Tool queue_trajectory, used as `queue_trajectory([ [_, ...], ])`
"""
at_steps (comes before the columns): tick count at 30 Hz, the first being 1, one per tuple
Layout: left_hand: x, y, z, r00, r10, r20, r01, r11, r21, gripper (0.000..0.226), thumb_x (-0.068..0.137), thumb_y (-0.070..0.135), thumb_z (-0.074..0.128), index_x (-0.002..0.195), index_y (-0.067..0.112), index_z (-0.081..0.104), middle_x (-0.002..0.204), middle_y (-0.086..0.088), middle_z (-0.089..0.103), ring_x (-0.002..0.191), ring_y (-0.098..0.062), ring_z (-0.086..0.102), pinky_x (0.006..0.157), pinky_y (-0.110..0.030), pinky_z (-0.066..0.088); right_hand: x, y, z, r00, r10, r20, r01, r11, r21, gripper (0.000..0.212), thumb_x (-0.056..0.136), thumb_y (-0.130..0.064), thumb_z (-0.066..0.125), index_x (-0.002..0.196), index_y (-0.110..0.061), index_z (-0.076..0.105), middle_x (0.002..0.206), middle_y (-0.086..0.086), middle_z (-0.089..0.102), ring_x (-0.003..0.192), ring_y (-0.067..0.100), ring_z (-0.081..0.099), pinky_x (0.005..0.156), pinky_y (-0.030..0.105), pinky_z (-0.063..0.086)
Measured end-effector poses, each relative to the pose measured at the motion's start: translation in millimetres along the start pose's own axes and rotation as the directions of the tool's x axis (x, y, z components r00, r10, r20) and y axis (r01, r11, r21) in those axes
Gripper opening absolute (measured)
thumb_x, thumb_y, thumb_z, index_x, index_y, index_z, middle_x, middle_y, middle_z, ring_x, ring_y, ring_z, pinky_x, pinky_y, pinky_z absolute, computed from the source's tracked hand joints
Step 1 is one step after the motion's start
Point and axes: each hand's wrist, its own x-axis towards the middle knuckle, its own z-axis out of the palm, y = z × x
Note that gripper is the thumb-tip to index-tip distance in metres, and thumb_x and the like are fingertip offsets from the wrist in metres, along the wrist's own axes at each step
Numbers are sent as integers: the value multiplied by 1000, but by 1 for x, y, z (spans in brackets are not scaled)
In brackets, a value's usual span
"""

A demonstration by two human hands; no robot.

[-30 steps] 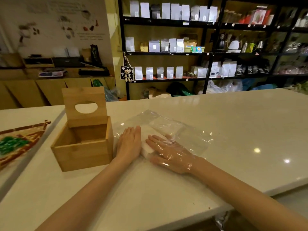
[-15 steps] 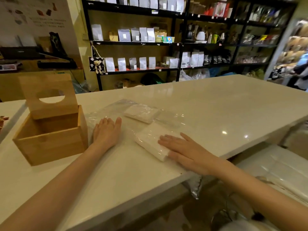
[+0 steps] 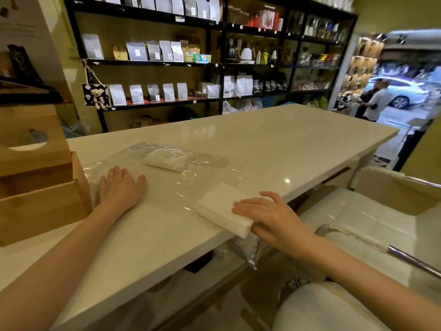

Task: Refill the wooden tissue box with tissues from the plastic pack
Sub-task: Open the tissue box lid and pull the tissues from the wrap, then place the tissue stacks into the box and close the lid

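Fingers (image 3: pixel 248 204) of the right hand (image 3: pixel 269 217) lie flat and slightly spread on a white tissue stack (image 3: pixel 223 206), pressing, not gripping, while the left hand (image 3: pixel 120 187), fingers together, pins the clear plastic pack (image 3: pixel 167 180) to the bench (image 3: pixel 274 144). Since a second ago the stack has slid right, out of the plastic to the bench's near edge, so it is likely ready to lift. Its long axis runs diagonally, near corner overhanging; the open wooden box (image 3: pixel 43 187) sits far left.
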Motion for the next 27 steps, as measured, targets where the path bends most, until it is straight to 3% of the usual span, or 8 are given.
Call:
queue_trajectory([
  [3, -2, 2, -1, 1000, 19, -21, -19, 1000, 9, 66, 93, 43, 21, 141, -3, 24, 154, -19, 17, 143, -29, 12, 116, -47, 6, 3, -8, -21, 992, 87, -89, -65, 974, 217, 39, 83, -29, 51, 122, -36, 51, 118, -19, 64, 109, -3, 53, 105, 36, 34],
  [6, -4, 2, -1, 1000, 12, -15, -12, 1000, 5, 65, 93, 42, 21, 141, -2, 24, 155, -18, 16, 143, -28, 12, 116, -47, 5, 10, -17, -49, 950, 273, -154, -166, 854, 493, 21, 84, -32, 57, 101, -44, 57, 93, -41, 62, 93, -11, 55, 81, 13, 43],
  [10, -12, 6, -7, 994, 41, -100, -51, 994, -97, 57, 95, 35, 28, 142, 2, 25, 154, -15, 21, 143, -27, 15, 117, -46, 5, 34, -14, -71, 849, 507, -149, -198, 567, 799, 20, 83, -9, 61, 91, -25, 69, 80, -13, 72, 80, 2, 66, 72, 15, 53],
  [13, -26, 15, -20, 968, 97, -230, -167, 936, -309, 46, 95, 25, 38, 137, 9, 36, 147, -14, 36, 136, -29, 31, 112, -44, 21, 62, -15, -68, 789, 614, 25, -276, 318, 907, 14, 82, -9, 61, 94, -14, 67, 95, 2, 70, 93, 18, 65, 85, 28, 54],
  [15, -35, 26, -37, 908, 122, -401, -308, 844, -440, 30, 93, 18, 42, 119, 9, 54, 125, -13, 57, 115, -27, 51, 94, -38, 41, 80, -18, -60, 764, 627, 152, -323, 168, 931, 15, 83, -10, 59, 97, -9, 65, 105, 12, 67, 100, 28, 62, 92, 40, 51],
  [18, -56, 43, -75, 863, 77, -499, -421, 656, -627, 22, 90, 11, 44, 80, 12, 64, 73, -3, 63, 71, -14, 58, 65, -25, 45, 107, -27, -47, 775, 587, 232, -345, 87, 934, 13, 83, -11, 59, 93, -6, 66, 97, 13, 67, 90, 26, 63, 87, 37, 51],
  [22, -82, 36, -116, 972, 233, -17, -87, 292, -952, 44, 93, 20, 36, 67, 7, 69, 62, -2, 72, 62, -14, 66, 60, -23, 52, 145, -42, -32, 823, 504, 260, -334, 60, 941, 17, 81, -10, 61, 95, -3, 67, 91, 11, 67, 82, 23, 63, 77, 34, 51],
  [27, -80, -14, -129, 846, 363, 390, 303, 274, -913, 82, 88, 58, 14, 85, 3, 74, 92, -14, 75, 86, -24, 71, 81, -32, 55, 190, -76, -21, 915, 320, 247, -288, 85, 954, 12, 80, -12, 62, 90, -10, 68, 81, 3, 69, 76, 17, 63, 63, 24, 48],
])
